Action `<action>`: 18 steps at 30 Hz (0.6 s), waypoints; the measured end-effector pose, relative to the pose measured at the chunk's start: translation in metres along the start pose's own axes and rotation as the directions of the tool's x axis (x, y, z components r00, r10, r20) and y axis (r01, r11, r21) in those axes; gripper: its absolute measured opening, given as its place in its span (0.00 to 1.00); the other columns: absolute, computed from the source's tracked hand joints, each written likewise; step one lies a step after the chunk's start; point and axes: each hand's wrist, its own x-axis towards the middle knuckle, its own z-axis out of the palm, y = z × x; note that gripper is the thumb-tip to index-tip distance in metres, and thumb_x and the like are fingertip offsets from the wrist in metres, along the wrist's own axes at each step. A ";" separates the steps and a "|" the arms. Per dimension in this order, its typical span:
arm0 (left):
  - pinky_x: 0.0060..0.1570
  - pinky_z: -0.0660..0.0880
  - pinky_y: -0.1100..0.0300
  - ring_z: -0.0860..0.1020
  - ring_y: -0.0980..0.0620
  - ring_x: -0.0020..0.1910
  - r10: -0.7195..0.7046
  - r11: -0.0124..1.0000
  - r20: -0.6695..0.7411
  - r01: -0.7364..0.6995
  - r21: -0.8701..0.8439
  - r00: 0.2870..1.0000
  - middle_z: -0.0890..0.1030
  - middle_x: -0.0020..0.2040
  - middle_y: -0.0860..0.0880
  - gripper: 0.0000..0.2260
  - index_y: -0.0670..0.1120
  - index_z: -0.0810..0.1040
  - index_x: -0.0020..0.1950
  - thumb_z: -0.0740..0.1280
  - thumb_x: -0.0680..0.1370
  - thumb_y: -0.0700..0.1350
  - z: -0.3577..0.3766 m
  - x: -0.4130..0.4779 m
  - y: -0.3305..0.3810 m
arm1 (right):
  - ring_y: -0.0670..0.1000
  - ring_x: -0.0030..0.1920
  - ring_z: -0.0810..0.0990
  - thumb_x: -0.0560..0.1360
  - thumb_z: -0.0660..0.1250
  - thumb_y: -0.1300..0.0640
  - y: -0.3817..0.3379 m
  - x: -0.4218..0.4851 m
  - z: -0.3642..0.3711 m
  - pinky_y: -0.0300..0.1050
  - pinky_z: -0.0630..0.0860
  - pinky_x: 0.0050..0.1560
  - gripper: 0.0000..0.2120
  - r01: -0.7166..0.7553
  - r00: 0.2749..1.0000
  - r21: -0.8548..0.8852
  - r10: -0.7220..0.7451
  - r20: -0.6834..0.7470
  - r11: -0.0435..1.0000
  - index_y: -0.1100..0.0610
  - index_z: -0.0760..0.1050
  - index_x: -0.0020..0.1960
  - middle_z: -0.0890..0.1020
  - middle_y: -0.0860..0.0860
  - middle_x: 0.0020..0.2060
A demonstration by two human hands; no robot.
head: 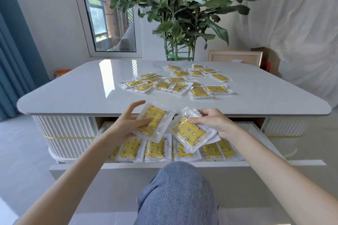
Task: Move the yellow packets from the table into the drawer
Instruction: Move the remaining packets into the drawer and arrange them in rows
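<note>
Several yellow packets (175, 80) in clear wrappers lie scattered on the far middle of the white table (73, 89). Below the table's front edge the white drawer (150, 165) stands pulled out, with a row of yellow packets (155, 150) lying inside. Above the drawer my left hand (128, 124) holds one yellow packet (155, 120), thumb on its face. My right hand (214, 121) pinches a small stack of yellow packets (190, 133), tilted over the drawer.
A large potted plant (182, 5) stands behind the table, next to a picture frame (235, 58) and a cardboard box (268, 60). A blue curtain (12, 51) hangs at the left. My knee in jeans (175, 193) is in front of the drawer.
</note>
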 end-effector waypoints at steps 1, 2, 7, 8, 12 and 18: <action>0.34 0.81 0.56 0.82 0.48 0.39 -0.013 0.999 0.003 0.013 0.040 1.000 0.82 0.53 0.41 0.23 0.59 0.69 0.65 0.69 0.75 0.39 -0.002 -0.002 -0.004 | 0.48 0.37 0.83 0.68 0.76 0.62 0.003 0.000 -0.002 0.42 0.82 0.38 0.11 -0.036 0.999 -0.029 0.036 0.018 0.999 0.57 0.79 0.48 0.84 0.52 0.40; 0.34 0.81 0.57 0.82 0.48 0.40 -0.035 0.997 0.005 0.035 0.073 0.999 0.82 0.53 0.42 0.23 0.58 0.70 0.65 0.69 0.75 0.39 -0.004 -0.003 -0.009 | 0.48 0.34 0.83 0.68 0.76 0.63 0.007 0.000 -0.003 0.41 0.82 0.35 0.09 -0.072 0.997 -0.045 0.074 0.036 0.996 0.56 0.79 0.46 0.84 0.53 0.40; 0.43 0.82 0.52 0.84 0.47 0.44 -0.144 0.963 0.004 0.139 0.233 0.990 0.83 0.53 0.44 0.21 0.57 0.72 0.64 0.70 0.74 0.42 -0.022 0.002 -0.033 | 0.48 0.30 0.83 0.68 0.76 0.65 0.026 0.009 0.001 0.42 0.81 0.32 0.15 -0.189 0.982 -0.064 0.190 0.009 0.980 0.62 0.80 0.54 0.83 0.55 0.38; 0.43 0.82 0.53 0.84 0.48 0.43 -0.161 0.950 0.000 0.155 0.271 0.987 0.83 0.52 0.45 0.21 0.57 0.72 0.64 0.70 0.74 0.42 -0.025 0.004 -0.036 | 0.49 0.30 0.83 0.68 0.75 0.66 0.030 0.013 0.005 0.44 0.82 0.32 0.16 -0.212 0.977 -0.044 0.212 0.003 0.976 0.64 0.79 0.56 0.83 0.56 0.38; 0.26 0.77 0.64 0.83 0.54 0.32 -0.252 0.900 -0.043 0.251 0.356 0.967 0.81 0.53 0.44 0.18 0.54 0.72 0.63 0.68 0.76 0.39 -0.040 0.010 -0.045 | 0.53 0.33 0.82 0.70 0.72 0.70 0.038 0.027 0.024 0.52 0.81 0.42 0.19 -0.254 0.967 -0.001 0.254 -0.007 0.967 0.71 0.74 0.59 0.82 0.63 0.44; 0.53 0.79 0.46 0.81 0.42 0.53 -0.352 0.822 -0.174 0.392 0.414 0.920 0.75 0.63 0.42 0.24 0.50 0.68 0.68 0.67 0.75 0.34 -0.073 0.024 -0.056 | 0.55 0.37 0.80 0.71 0.71 0.71 0.037 0.054 0.066 0.46 0.79 0.36 0.20 -0.239 0.971 0.020 0.239 0.021 0.971 0.71 0.72 0.61 0.80 0.66 0.56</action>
